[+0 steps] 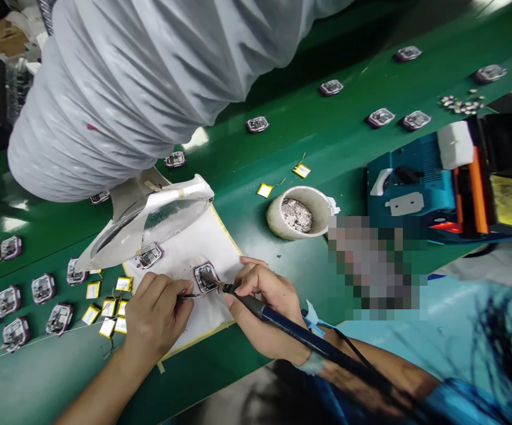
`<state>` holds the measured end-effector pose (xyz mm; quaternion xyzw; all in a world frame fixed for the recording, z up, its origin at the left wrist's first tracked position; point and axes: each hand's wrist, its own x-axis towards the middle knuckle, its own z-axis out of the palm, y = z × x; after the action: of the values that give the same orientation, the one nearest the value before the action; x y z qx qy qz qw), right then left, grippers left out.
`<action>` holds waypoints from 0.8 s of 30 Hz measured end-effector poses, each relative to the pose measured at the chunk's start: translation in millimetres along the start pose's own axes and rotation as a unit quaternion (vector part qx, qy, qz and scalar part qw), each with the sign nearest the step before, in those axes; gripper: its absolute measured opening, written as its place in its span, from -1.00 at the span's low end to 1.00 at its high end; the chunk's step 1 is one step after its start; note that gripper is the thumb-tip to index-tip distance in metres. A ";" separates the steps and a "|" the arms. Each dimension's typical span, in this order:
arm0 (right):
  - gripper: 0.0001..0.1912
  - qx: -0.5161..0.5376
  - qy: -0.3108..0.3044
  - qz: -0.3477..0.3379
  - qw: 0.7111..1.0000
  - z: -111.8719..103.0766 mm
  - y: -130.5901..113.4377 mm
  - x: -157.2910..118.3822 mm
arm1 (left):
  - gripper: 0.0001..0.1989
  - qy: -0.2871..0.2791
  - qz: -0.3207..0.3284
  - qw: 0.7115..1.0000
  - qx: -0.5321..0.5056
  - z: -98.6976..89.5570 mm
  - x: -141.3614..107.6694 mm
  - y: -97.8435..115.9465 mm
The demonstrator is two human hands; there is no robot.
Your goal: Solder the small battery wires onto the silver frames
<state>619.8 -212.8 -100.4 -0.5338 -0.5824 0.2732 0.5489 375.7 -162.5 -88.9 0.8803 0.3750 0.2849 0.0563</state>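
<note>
My right hand [271, 307] is closed around the handle of a soldering iron [278, 319], whose cable runs back along the forearm. The iron's tip reaches over the open watch-like case [205, 277], which has a small circuit board inside and lies on white paper [180, 336]. On the left, my left hand [156, 310] is pinched shut on what looks like tweezers [189, 296], pointing at the lower edge of that case. Most of this thin tool is hidden by the fingers. A similar case [150, 255] lies on the paper just behind the left hand.
A large grey duct [127, 88] with a clear hood [171, 215] hangs over the paper. Yellow-edged batteries [108, 307] and more cases [43, 288] lie at left. A pot of solder bits [278, 221] and a teal soldering station [397, 183] stand right.
</note>
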 end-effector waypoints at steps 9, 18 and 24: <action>-0.73 -0.015 0.022 -0.007 1.000 2.8 -1.4 0.3 | -0.80 -0.030 0.004 0.999 -0.022 -12.8 -12.2 27.2; -0.71 0.020 0.057 -0.067 0.996 -1.1 1.2 1.2 | -0.78 -0.092 -0.124 0.987 0.048 -79.4 -39.6 -40.1; -0.73 0.021 0.054 -0.070 0.996 -0.2 5.4 -3.4 | -0.64 -0.194 -0.249 0.949 -0.011 -96.4 -29.0 -102.3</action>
<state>621.2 -214.5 -106.3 -0.4941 -0.5821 0.2164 0.6084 242.9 -120.8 -54.1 0.7966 0.5608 0.0901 0.2067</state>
